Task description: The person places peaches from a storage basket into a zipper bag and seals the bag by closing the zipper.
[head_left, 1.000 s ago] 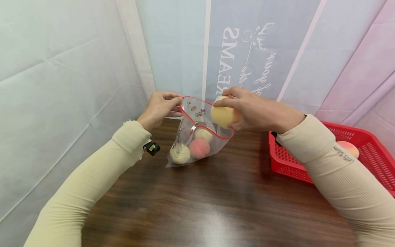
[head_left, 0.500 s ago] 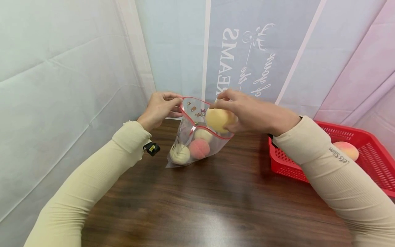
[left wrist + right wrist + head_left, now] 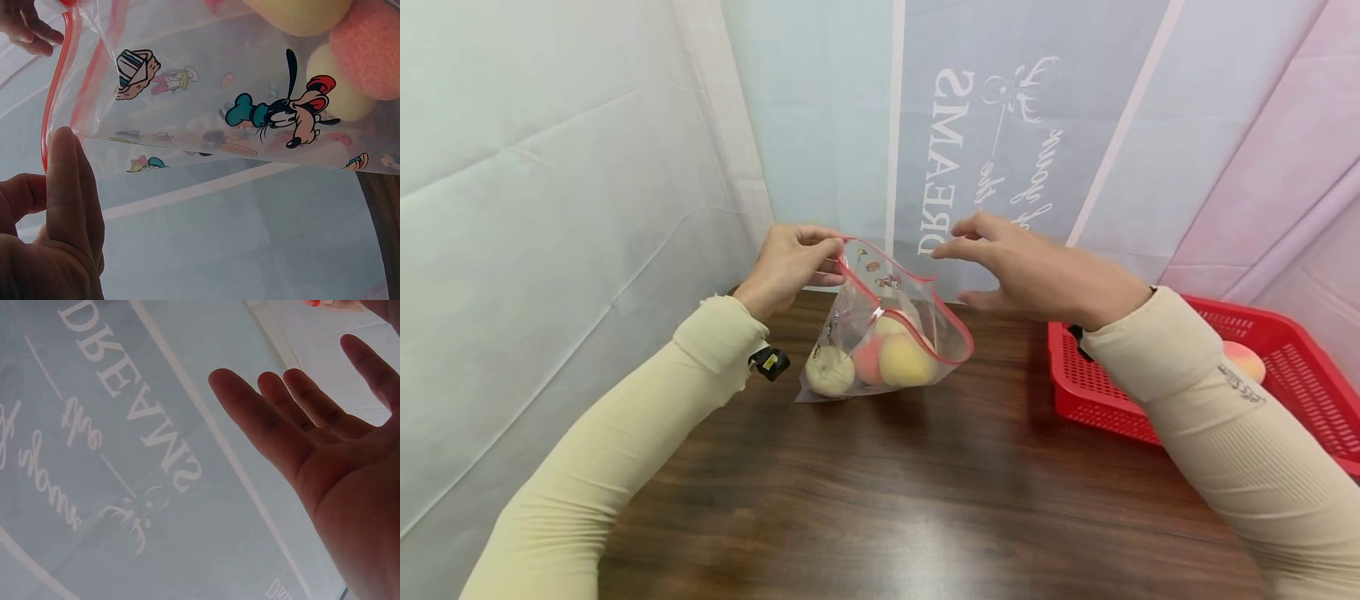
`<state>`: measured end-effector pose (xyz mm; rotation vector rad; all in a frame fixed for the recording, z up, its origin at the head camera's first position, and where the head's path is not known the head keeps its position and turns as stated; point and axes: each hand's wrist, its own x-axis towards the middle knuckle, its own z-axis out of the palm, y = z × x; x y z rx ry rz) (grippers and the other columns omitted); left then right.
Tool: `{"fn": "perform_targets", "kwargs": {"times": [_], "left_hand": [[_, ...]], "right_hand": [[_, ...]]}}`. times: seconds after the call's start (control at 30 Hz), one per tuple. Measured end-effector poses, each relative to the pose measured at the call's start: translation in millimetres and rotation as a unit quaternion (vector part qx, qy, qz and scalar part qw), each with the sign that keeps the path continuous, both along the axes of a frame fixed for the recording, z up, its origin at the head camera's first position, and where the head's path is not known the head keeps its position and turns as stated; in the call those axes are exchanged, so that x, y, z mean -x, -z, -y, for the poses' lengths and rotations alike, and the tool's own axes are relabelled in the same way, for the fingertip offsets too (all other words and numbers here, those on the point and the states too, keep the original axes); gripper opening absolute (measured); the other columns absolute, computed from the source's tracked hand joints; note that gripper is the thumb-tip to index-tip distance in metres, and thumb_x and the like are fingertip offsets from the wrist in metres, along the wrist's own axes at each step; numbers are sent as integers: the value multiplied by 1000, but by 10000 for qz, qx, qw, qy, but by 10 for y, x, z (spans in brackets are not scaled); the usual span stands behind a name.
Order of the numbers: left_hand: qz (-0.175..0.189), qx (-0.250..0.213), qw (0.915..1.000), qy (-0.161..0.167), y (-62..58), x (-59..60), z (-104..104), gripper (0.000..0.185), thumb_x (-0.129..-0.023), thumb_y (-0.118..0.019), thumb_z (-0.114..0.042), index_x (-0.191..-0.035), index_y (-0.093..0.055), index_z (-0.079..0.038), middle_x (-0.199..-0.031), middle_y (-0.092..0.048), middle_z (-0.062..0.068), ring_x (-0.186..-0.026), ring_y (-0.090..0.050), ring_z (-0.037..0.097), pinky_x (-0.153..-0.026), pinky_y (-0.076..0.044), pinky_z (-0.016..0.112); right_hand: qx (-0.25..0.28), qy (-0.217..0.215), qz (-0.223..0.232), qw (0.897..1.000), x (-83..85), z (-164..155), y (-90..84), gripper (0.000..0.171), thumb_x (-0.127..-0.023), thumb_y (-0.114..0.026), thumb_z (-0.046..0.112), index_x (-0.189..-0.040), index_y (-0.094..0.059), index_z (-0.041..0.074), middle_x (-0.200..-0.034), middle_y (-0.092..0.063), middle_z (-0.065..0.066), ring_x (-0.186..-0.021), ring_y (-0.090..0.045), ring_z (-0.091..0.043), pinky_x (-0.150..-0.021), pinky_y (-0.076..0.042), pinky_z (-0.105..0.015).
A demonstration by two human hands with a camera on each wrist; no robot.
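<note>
A clear zip bag (image 3: 844, 329) with red edging and cartoon prints stands on the table, its mouth agape. Inside it lie a cream bun-like ball (image 3: 831, 372), a pink ball (image 3: 868, 362), a yellow ball (image 3: 907, 360) and another pale one behind. My left hand (image 3: 792, 265) pinches the bag's red rim at its upper left corner. In the left wrist view the printed bag wall (image 3: 206, 100) fills the top, beside my fingers. My right hand (image 3: 1037, 271) hovers right of the bag mouth, fingers spread and holding nothing; the right wrist view shows its bare palm (image 3: 362, 487).
A red plastic basket (image 3: 1105, 400) stands on the right, partly behind my right forearm, with a peach-like fruit (image 3: 1244, 360) in it. The dark wooden table (image 3: 880, 500) stretches in front. Cloth hangings (image 3: 820, 108) rise behind and at both sides.
The yellow ball has left my right hand and dropped into the bag, resting by the pink ball. My right hand has spread its fingers and backed slightly right. My left hand keeps its place.
</note>
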<state>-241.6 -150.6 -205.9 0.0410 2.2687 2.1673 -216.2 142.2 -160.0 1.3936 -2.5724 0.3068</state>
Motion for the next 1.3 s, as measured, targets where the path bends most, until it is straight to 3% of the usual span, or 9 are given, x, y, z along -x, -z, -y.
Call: {"fn": "perform_targets", "kwargs": {"times": [0.47,0.63,0.97,1.3], "left_hand": [[-101,-115,9999,-42,27,-33,-5,25,-95,-61,0,-117,-66,11,-94,-64,12,-66,-68,14,-68,-65,28],[-106,-126,9998,-84,29,-21,-2,24,-95,-61,1,-115,-66,10,-97,-64,13,-66,-68,14,-67,-65,28],[-65,-136,9999,-15,32,-40,3,25,-95,-61,0,-117,-66,10,-97,-64,15,-65,-68,14,-66,-64,27],[-99,-84,9999,-20,47,-19,-2,25,-95,-62,-1,-117,-66,9,-93,-64,13,-63,-69,14,-66,-65,29]], "right_hand": [[-49,362,92,9993,62,-272,206,51,-83,-80,7,-131,-62,4,-124,-55,-21,-113,-55,-37,-97,-51,-51],[-23,590,321,9977,103,-412,278,52,-83,-81,10,-132,-62,6,-126,-54,-19,-115,-53,-36,-97,-51,-52],[-159,1421,756,9868,182,-795,405,53,-85,-77,8,-135,-59,5,-131,-49,-23,-117,-51,-41,-94,-53,-56],[-156,1800,1004,9784,293,-1179,504,57,-84,-74,4,-137,-56,0,-129,-49,-29,-114,-52,-47,-94,-50,-62]]}}
